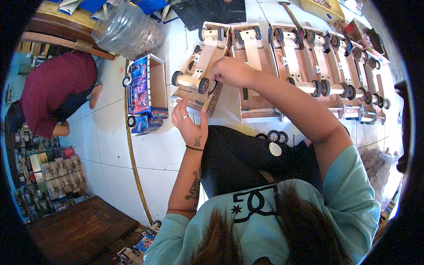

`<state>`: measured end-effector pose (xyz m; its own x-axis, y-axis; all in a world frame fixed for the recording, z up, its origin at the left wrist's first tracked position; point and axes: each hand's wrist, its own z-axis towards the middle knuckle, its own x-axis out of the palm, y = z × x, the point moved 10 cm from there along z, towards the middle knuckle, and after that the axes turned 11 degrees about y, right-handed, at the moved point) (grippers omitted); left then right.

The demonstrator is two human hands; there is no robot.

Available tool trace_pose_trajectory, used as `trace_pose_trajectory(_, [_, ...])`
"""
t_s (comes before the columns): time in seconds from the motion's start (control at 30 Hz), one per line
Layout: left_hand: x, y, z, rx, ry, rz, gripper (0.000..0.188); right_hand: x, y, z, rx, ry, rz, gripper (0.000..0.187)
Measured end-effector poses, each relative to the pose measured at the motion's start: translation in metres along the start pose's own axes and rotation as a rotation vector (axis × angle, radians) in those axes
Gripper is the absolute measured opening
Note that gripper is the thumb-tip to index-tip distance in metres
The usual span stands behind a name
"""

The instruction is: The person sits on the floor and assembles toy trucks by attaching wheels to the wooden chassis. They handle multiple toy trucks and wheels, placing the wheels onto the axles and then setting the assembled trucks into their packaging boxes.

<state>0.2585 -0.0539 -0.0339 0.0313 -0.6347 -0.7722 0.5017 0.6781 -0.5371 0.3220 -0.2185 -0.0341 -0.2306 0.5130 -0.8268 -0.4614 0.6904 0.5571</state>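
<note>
Kneeling over a white tiled floor (110,128), a person works on an unpainted wooden toy truck body with black wheels (199,75), which lies upside down at upper centre of the frame, first in a row of similar wooden toy truck bodies (309,66) stretching to the upper right. The right hand (229,70) is closed, its fingertips pinched at a small black wheel (204,85) on the truck's near axle. The left hand (189,121) is partly open, thumb and fingers resting against the lower end of the same truck as if to steady it.

The truck looks light and stiff, thin boards joined into a box; its wheels and axle ends seem the weakest parts, so the flat side panels or the end board look the safer places to take hold.

Just left of it stands a finished toy truck with blue printed sides (143,95). Loose black wheels (274,136) lie near the person's knee. A clear plastic jar (126,28) sits at upper left, and another person in a maroon shirt (55,90) crouches at the left edge.
</note>
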Motion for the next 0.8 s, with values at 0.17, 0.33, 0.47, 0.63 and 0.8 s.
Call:
trace_pose_trajectory(0.17, [0.019,0.020,0.014,-0.099,0.113,0.056,0.064,0.022,-0.015,0.017,0.092,0.079,0.005,0.028])
trace_pose_trajectory(0.33, [0.027,0.021,0.026,-0.117,0.129,0.113,0.060,0.024,-0.004,0.017,-0.015,0.065,-0.096,0.038])
trace_pose_trajectory(0.47, [0.029,0.019,0.031,-0.107,0.076,0.093,0.054,0.022,-0.002,0.017,-0.024,0.045,-0.066,0.036])
trace_pose_trajectory(0.63, [0.032,0.020,0.033,-0.141,0.038,0.133,0.048,0.020,-0.005,0.018,0.013,0.009,0.034,0.037])
trace_pose_trajectory(0.8, [0.034,0.023,0.035,-0.191,0.014,0.128,0.041,0.019,-0.006,0.014,0.037,-0.015,0.102,0.032])
